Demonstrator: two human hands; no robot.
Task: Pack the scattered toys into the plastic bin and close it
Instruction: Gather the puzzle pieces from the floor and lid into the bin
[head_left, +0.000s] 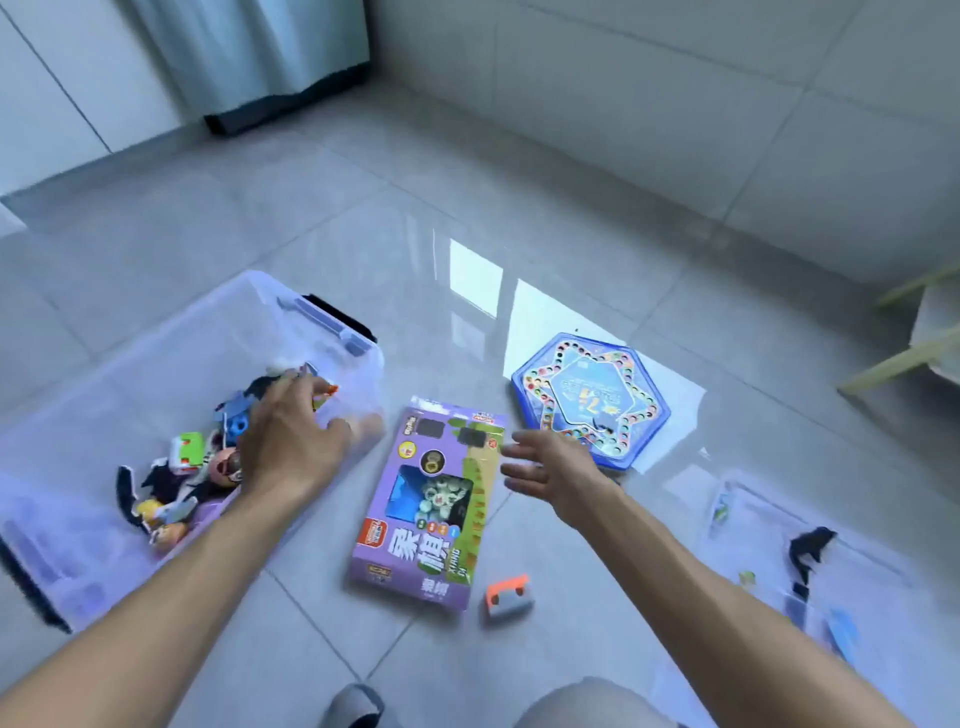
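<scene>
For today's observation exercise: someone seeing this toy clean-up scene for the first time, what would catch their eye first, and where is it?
The purple game box lying flat on the tiled floor in the middle draws the eye first, with the blue hexagonal board game just beyond it to the right. On the left, the left hand reaches into the clear plastic bin over a heap of small toys.

Game box (434, 506) lies right of bin (156, 343).

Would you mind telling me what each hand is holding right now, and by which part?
The left hand reaches into the plastic bin; its grip is hidden. The right hand holds nothing.
</scene>
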